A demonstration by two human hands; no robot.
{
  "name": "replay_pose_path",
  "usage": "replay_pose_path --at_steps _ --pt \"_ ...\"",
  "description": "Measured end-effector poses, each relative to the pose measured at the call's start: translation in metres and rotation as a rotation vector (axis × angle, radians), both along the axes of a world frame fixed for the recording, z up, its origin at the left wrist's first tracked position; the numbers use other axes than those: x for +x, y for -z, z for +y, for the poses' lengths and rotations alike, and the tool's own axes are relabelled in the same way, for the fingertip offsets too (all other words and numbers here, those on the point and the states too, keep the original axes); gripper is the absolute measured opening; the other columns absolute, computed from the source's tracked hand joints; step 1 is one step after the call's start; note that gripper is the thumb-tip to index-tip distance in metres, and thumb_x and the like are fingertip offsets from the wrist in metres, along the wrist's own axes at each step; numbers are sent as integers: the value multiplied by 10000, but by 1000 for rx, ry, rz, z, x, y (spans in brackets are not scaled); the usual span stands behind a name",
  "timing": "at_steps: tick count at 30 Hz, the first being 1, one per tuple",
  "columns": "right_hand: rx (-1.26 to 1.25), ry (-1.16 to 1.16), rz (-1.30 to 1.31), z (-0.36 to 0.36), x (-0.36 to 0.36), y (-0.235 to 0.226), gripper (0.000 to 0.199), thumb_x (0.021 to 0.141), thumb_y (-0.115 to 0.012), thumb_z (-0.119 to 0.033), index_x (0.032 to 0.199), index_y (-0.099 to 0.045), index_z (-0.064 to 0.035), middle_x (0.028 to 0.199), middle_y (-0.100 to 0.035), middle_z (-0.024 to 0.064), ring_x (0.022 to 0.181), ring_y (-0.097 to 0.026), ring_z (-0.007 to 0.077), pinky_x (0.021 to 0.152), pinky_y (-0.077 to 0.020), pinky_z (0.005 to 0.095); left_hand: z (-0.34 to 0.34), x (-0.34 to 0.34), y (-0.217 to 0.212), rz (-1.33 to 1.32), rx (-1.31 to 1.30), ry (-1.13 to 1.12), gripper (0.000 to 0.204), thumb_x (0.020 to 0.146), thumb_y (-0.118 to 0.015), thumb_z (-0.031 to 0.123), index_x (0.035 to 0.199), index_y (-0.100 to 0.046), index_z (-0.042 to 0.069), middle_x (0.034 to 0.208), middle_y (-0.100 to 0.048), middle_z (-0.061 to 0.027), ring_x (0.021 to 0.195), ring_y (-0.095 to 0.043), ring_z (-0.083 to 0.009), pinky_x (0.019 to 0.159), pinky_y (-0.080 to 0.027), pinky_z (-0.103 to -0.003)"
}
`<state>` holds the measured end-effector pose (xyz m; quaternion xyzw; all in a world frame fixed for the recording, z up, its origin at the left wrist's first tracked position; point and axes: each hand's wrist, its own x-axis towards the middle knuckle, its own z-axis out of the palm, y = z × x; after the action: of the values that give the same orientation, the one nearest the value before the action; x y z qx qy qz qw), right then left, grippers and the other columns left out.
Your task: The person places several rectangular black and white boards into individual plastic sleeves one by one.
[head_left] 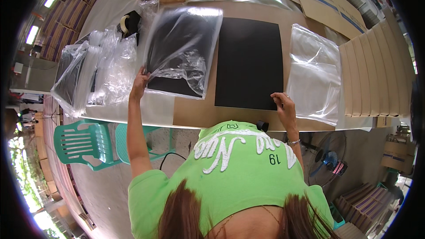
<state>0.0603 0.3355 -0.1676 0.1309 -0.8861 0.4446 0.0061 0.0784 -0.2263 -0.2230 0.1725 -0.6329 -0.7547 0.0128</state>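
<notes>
One dark sheet sleeved, one bare

Left hand (141, 80) pinches a clear sleeve (183, 48), which runs off toward 2 o'clock with dark stuff inside. Right hand (285, 102) curls at the black sheet's (249, 62) corner (can't tell if it's gripping); that bare sheet lies toward 10–11, flat plastic (314, 75) toward 1. Plastic-wrapped pile (108, 66) at the left hand's 9. Mid-job, I'd guess: bare sheet's left.

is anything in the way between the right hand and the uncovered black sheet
Nothing visible stands between them: the right hand is right at the near right corner of the black sheet. The flat clear plastic bags lie to the sheet's right, leaving that corner uncovered.
</notes>
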Motion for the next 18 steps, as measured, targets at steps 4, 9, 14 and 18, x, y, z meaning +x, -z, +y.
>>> replay_pose_path --at_steps 4,9,14,18 --pt "38 30 86 10 -9 3 99 818 -550 14 897 -603 -15 764 -573 115 653 -553 223 593 -425 311 1 -15 7 -109 -206 -19 511 800 -447 -16 1304 -369 -12 1243 -492 -97 1148 -450 -176 983 -297 -250" --pt "223 234 184 52 -26 24 133 790 -570 5 907 -615 -39 873 -574 129 799 -557 278 696 -438 338 -7 -22 17 -98 -394 2 479 786 -518 42 1252 -427 -25 1159 -542 -97 1045 -509 -165 915 -369 -259" --pt "388 446 280 93 -39 58 232 737 -653 -81 966 -621 -91 946 -575 100 932 -521 271 833 -391 386 -3 -32 30 -161 -583 -42 483 770 -568 121 1209 -451 -42 1036 -596 -113 930 -561 -224 846 -424 -296" --pt "473 566 351 102 -48 82 207 718 -686 -113 905 -619 -57 870 -615 85 882 -549 248 810 -408 375 46 -44 6 -594 -1440 -78 606 733 -655 324 1262 -447 114 1224 -444 -191 1137 -428 -354 930 -371 -445"
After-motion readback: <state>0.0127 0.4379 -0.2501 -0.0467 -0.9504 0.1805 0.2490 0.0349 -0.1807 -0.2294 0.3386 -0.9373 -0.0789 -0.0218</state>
